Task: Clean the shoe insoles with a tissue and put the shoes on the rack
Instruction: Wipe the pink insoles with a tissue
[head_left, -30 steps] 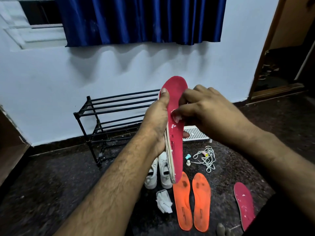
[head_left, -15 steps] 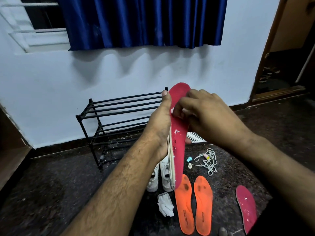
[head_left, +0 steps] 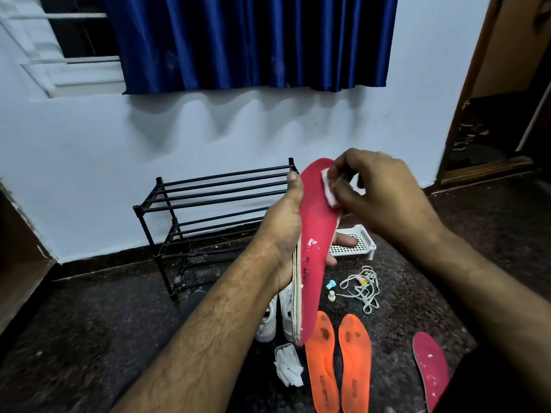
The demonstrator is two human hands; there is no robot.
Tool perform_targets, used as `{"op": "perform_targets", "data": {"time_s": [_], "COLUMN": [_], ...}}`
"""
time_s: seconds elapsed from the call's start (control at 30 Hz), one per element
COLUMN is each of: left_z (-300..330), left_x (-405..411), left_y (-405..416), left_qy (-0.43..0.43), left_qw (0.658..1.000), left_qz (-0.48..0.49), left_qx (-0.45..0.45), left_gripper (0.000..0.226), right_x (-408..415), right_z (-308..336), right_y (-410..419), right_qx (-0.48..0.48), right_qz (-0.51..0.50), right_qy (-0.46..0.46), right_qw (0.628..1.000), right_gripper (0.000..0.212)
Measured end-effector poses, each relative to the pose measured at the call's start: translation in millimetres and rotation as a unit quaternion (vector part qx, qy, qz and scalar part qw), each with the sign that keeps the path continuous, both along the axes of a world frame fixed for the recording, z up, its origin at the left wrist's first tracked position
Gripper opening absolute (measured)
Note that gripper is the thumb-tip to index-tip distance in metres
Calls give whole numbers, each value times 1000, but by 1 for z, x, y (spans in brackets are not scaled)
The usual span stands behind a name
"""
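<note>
From my remote feed, the left hand (head_left: 283, 234) grips a red insole (head_left: 313, 248) upright at mid-length, thumb along its near edge and fingertips wrapping round the far side, where two of them show past the right edge. The left forearm rises from the lower left of the view, wrist bent slightly so that the insole's red face turns toward the camera, toe end up and heel end hanging down over the floor. White flecks dot the red surface around the middle. The right hand (head_left: 378, 195) comes in from the right with its wrist raised, fingers curled and pinching a small folded white tissue (head_left: 329, 189) that is pressed flat against the toe end of the insole.

On the dark floor below, a pair of white shoes (head_left: 278, 317) stands partly hidden behind the held insole, just in front of the black metal rack (head_left: 208, 201) against the pale wall. Two orange insoles (head_left: 338, 362) lie side by side near the shoes, a crumpled wad of tissue (head_left: 287, 368) to their left and a second red insole (head_left: 430, 368) well apart to their right. A tangle of white laces (head_left: 362, 289) lies beyond the orange pair, near a white plastic tray (head_left: 357, 242).
</note>
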State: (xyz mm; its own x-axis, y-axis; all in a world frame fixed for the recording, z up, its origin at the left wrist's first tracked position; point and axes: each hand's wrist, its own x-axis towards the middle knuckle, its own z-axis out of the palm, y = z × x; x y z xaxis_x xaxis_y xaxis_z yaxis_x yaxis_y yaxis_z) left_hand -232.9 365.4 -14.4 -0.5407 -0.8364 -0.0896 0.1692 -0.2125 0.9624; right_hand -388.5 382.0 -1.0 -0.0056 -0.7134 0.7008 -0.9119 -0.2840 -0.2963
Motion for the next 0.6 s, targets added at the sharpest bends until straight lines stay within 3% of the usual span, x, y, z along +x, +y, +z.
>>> {"op": "perform_targets", "data": {"time_s": [0.1,0.2,0.27,0.37,0.43,0.5,0.6], "left_z": [-1,-1,-2,-3,-3,-2,-1], "left_x": [-1,-2,-2,-1,-1,-2,-3], "left_y": [0,-2,0,1,2,1,3], "left_qy": [0,-4,-7,-14,-11,-12,-15], "left_qw": [1000,1000,1000,1000,1000,1000,1000], "left_qz": [0,5,-3,1,1,-1,-8], "left_qx": [2,7,3,-5,-8,-12,-15], "left_gripper": [75,72,70,75,76,72,66], "right_x": [1,17,12,-8,-13,-2,8], "right_z": [7,4,-1,4,8,10,3], "right_y": [7,10,2,-3,1,7,2], "right_qx": [-39,23,37,-18,-47,-28,17], "right_qz": [44,124,82,-29,-9,72,83], "right_qy": [-50,-37,5,33,-15,-40,61], "right_qw": [997,991,996,999,999,996,995], "right_gripper": [11,15,16,15,15,15,18]}}
